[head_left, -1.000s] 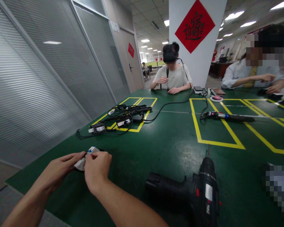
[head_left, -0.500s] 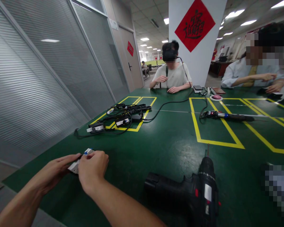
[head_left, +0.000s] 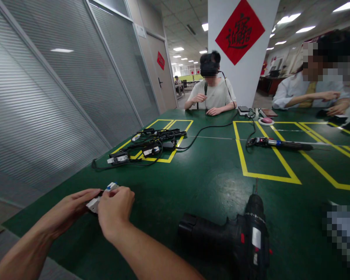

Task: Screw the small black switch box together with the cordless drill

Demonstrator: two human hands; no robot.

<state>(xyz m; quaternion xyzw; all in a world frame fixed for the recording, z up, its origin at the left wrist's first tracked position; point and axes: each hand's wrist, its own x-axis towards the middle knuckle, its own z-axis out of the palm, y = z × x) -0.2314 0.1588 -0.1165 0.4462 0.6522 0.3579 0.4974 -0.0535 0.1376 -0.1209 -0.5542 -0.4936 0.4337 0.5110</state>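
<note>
A small white-and-black block with a blue part [head_left: 93,205] is held between my two hands, just above the near left of the green table [head_left: 151,186]. My left hand [head_left: 72,206] grips it from the left, its fingers along the far side. From the right, my right hand [head_left: 116,206] closes over it with curled fingers, so much of the block is hidden. To the right of my right forearm lies a black cordless drill [head_left: 245,233] with a thin bit pointing away from me.
Black cabled devices [head_left: 151,146] lie in a yellow-taped area at the far left. A screwdriver-like tool [head_left: 280,143] with a cable lies on the right. Across the table, one person [head_left: 214,91] holds a screwdriver upright; another person [head_left: 312,91] sits at the far right.
Both hands and the block have shifted very slightly to the right. My grip looks the same, and the drill has not moved.
</note>
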